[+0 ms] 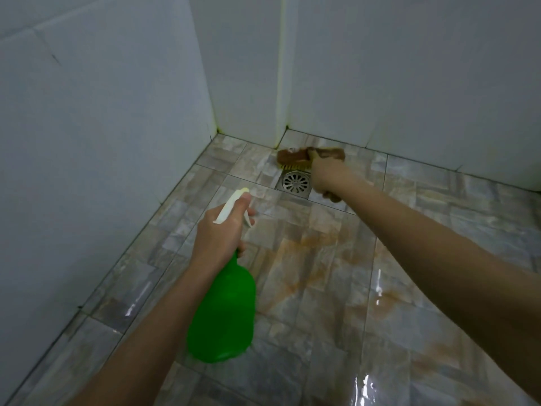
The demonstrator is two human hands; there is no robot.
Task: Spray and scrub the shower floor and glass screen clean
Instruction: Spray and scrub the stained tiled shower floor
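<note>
Shower floor (322,288): stone-pattern tiles, wet and shining, with orange-brown stains (310,244) in the middle; white tiled walls (102,112) close it at 9 and 12 o'clock.
Drain (295,181): a round metal grid near the far corner, at about 12 o'clock from the person.
Brush (292,157): bristles down on the tiles, at the far edge of the drain; its long axis runs from 9 to 3 o'clock, along the back wall.
Right hand (326,177): clenched round the brush, whose head sticks out at 10 o'clock from it.
Left hand (219,232): grasping the neck of the green spray bottle (225,312); the nozzle points to 1 o'clock, toward the drain, and the body hangs at 6 o'clock.
Key relation: the stains lie at 6 o'clock from the brush, nearer to the nozzle; the next strokes probably must pull back toward the person.
Glass screen: not in view.
</note>
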